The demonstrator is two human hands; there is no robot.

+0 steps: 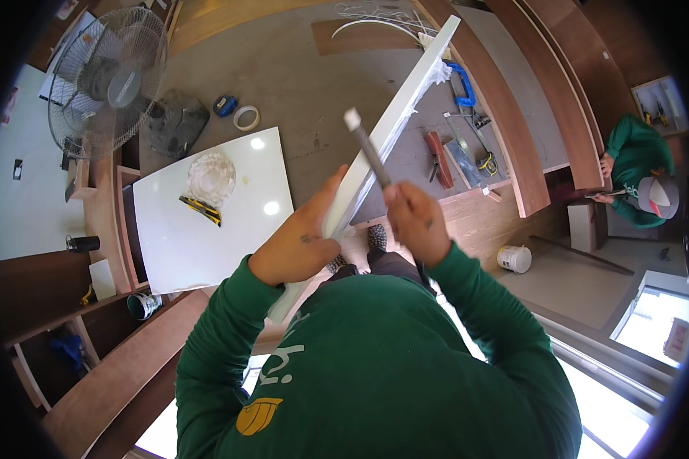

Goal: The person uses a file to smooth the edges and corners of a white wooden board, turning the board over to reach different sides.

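Observation:
A long, narrow white board (402, 115) slants from my body toward the far right, with ragged whitish film or scraps along its right edge. My left hand (302, 243) is closed around its near part, thumb across the edge. In my right hand (417, 222), fingers wrapped tight, is a flat grey file (369, 149) with a pale tip. The file crosses over the board and points up and left; whether it touches the board I cannot tell. Left of my hands, a white sheet (230, 260) carries a crumpled whitish bundle (211, 177) and a yellow-and-black utility knife (200, 209).
Far left stands a fan (122, 88); a tape roll (246, 118) and blue tape measure (224, 105) lie beyond the sheet. To the right are a blue clamp (462, 86), brown boards (505, 130) and a white bucket (514, 259). A co-worker (644, 168) in green works at far right.

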